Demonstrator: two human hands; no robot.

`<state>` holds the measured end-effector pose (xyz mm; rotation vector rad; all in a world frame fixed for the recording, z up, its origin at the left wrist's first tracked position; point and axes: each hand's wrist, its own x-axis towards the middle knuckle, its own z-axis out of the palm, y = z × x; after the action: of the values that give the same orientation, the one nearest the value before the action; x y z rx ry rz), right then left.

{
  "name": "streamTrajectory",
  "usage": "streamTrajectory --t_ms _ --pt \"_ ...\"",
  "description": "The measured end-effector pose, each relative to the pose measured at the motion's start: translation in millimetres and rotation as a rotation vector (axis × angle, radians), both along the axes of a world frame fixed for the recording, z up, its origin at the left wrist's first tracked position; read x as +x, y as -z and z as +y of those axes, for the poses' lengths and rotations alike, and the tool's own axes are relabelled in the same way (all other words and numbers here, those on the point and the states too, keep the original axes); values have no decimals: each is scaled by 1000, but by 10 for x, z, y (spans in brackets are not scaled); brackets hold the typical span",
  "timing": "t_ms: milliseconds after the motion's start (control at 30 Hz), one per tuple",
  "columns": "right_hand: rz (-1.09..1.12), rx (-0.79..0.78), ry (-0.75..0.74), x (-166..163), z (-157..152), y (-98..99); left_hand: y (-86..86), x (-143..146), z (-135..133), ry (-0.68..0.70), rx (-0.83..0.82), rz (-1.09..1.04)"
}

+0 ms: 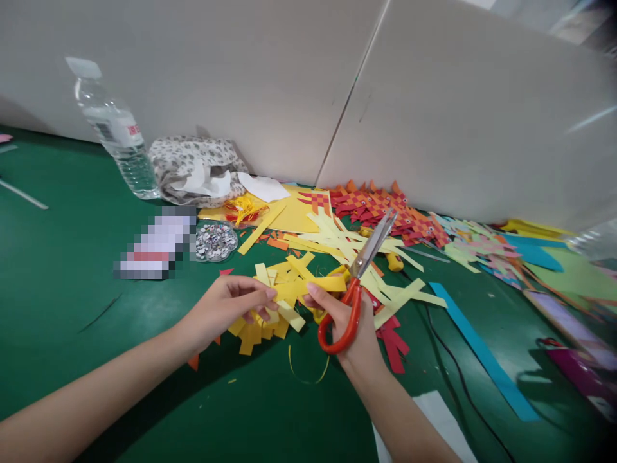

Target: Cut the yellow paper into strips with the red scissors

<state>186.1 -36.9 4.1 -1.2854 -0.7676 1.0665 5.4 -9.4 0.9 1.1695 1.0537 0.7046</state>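
Note:
A yellow paper strip (294, 289) stretches between my two hands. My left hand (231, 302) is closed, pinching the strip's left end between thumb and fingers. At the other end, the thumb of my right hand (354, 325) presses on the strip. Hooked in that same hand are scissors (371, 247) with red handles, their blades together and pointing up and away. Below the strip lies a heap of short yellow paper pieces (255, 334), partly covered by my left fingers. Red paper pieces (395, 344) lie right of my right wrist.
Pale yellow strips (347, 238) and woven red-orange paper shapes (385, 209) lie along the partition. On the green table (159, 399) are a water bottle (118, 135), a patterned cloth bag (197, 161), a container of googly eyes (215, 242), a blue strip (486, 354) and a black cable (450, 360).

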Motion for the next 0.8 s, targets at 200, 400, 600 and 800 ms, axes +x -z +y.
streamTrajectory --t_ms 200,400,600,800 --pt "0 -1 9 -1 0 2 -22 9 7 11 13 25" --pt "-1 -12 -4 10 1 18 1 8 9 9 27 42" --pt "6 -25 9 5 1 8 8 6 12 17 16 37" --pt "19 -18 19 1 1 1 -15 2 11 32 129 100"
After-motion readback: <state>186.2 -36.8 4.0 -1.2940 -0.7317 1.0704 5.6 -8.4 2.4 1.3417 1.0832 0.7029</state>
